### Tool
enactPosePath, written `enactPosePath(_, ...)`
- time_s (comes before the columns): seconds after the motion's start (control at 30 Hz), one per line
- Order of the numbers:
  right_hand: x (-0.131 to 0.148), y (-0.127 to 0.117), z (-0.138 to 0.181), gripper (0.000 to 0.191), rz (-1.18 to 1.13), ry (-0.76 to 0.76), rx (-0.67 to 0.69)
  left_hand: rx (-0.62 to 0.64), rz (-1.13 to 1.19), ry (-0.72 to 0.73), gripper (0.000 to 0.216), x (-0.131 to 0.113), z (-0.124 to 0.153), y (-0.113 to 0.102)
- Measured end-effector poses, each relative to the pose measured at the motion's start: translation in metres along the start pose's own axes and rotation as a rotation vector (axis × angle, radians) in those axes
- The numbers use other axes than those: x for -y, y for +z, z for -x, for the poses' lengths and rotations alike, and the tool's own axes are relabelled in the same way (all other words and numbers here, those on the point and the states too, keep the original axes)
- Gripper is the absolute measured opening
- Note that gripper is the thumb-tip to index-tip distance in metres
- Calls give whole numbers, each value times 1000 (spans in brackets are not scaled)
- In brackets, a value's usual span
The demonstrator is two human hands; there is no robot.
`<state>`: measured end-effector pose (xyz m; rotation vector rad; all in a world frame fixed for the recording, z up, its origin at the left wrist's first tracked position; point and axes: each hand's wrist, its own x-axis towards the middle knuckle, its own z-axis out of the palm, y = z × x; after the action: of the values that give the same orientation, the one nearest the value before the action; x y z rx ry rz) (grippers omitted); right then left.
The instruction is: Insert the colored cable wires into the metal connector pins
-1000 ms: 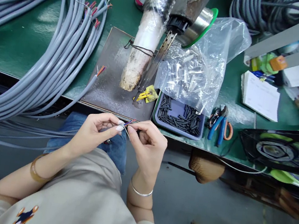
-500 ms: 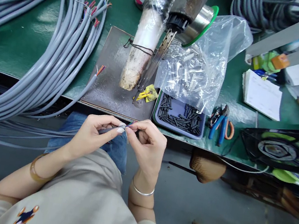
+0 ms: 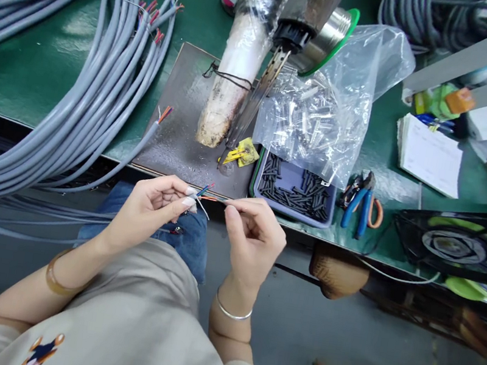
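Note:
My left hand point(image 3: 159, 203) is closed in a pinch on a grey cable near its stripped end, in front of the bench edge. From its fingertips fan out thin coloured wires point(image 3: 205, 190), blue and red ones pointing up and a pale one hanging down. An orange-red wire point(image 3: 209, 198) runs to the right, its tip between the thumb and forefinger of my right hand point(image 3: 254, 233). Most of the cable behind my left fingers is hidden. Close by at the bench edge stands a purple tray point(image 3: 327, 220) of short black tubes.
Grey cables point(image 3: 95, 97) with stripped ends lie at left. A soldering iron point(image 3: 257, 98) hangs over a dark metal plate point(image 3: 160, 151). A solder spool point(image 3: 321, 40), a clear bag point(image 3: 358, 102) of small parts, blue-handled pliers point(image 3: 363, 211) and a black fan point(image 3: 455, 244) are at right.
My hands, earlier fingertip to fingertip, have drawn apart, the right one moving rightward with the orange-red wire. The coloured wires now show spread out.

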<state>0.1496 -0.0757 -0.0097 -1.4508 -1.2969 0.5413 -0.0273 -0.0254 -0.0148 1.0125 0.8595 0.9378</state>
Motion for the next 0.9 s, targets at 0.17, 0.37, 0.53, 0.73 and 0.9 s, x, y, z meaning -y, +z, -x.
enactPosePath(0.17, 5, 5, -4, 6, -78, 106, 123, -10, -15, 0, 7, 1, 1, 3)
enactPosePath(0.37, 10, 11, -5, 9, -81, 119, 135, 14, -66, -6, 8, 1, 1, 4)
enactPosePath(0.53, 11, 13, -7, 10, -94, 128, 122, 47, -123, -20, 15, -1, 2, 3)
enactPosePath(0.73, 10, 11, -9, 7, -68, 142, 153, 44, -160, -20, 22, -1, 2, 4)
enactPosePath(0.9, 10, 7, -10, 7, -52, 83, 188, 62, -166, -31, 23, 0, 3, 5)
